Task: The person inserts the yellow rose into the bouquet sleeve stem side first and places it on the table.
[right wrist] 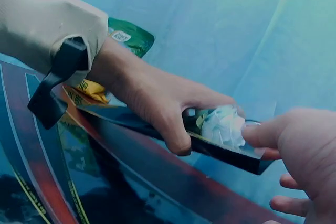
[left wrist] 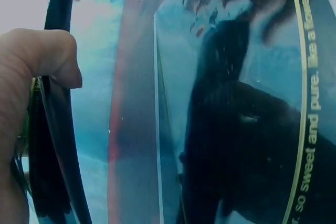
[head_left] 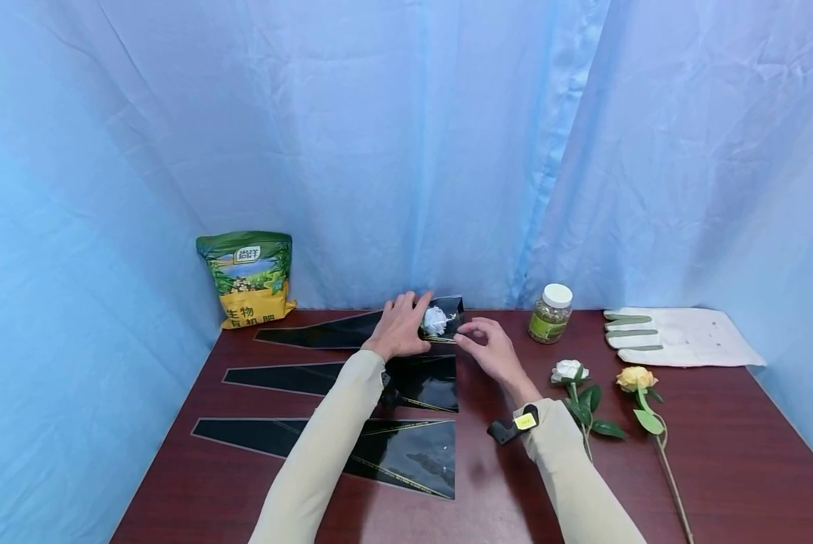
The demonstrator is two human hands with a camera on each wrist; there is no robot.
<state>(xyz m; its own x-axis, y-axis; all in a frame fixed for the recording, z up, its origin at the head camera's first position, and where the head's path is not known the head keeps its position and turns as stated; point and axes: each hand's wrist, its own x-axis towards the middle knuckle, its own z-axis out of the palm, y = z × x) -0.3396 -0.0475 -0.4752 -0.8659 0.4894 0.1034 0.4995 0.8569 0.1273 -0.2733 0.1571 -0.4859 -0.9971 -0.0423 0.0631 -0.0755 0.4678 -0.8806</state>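
Note:
A white rose [head_left: 435, 321] lies inside the wide end of a black flower sleeve [head_left: 335, 330] with a clear front, at the back of the table. My left hand [head_left: 401, 326] grips this sleeve across its middle, just left of the bloom; in the right wrist view its thumb is on the near side. At the sleeve's wide end, my right hand [head_left: 493, 351] pinches the rim between thumb and finger, right beside the rose head [right wrist: 223, 127]. The stem is hidden in the sleeve. Close up in the left wrist view, the left thumb [left wrist: 58, 56] presses a dark sleeve edge.
Two more black sleeves, a middle one [head_left: 280, 376] and a front one [head_left: 406, 453], lie flat nearer me. A fertilizer bag [head_left: 250, 279] stands back left. Rightward are a white-capped jar [head_left: 550, 313], a white rose [head_left: 570, 370], a yellow rose [head_left: 636, 378] and a glove [head_left: 692, 338].

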